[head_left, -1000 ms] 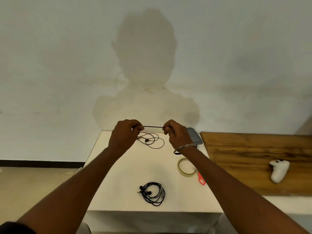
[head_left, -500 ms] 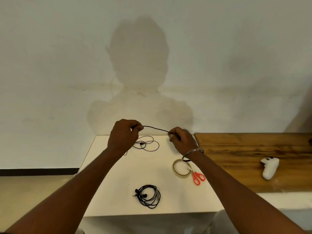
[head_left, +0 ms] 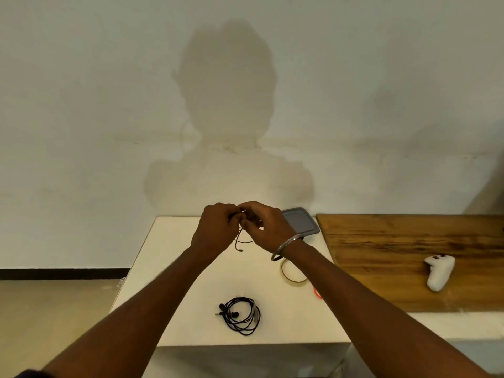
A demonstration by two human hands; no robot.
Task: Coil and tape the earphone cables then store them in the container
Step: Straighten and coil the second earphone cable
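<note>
Now the two hands meet at the centre of the frame, where a moment ago they were apart with a length of wire stretched between them. The left hand (head_left: 215,230) and right hand (head_left: 268,227) both have their fingers curled in, pinching the earphone cable (head_left: 239,242) between fingertips. The slack that lay in loose rings on the white table (head_left: 174,268) is gathered up; only a short tail hangs below the hands.

That suggests one more loop is being folded into the bundle, and the coiling of this set looks nearly done. Taping would come next: the tape roll (head_left: 294,281) lies just below the right wrist, with a red scissors (head_left: 317,293) handle showing beside the forearm.

A second coiled earphone set (head_left: 242,316) rests lower in the frame. The grey container (head_left: 301,221) sits just right of the hands, and neither set is in it yet.
</note>
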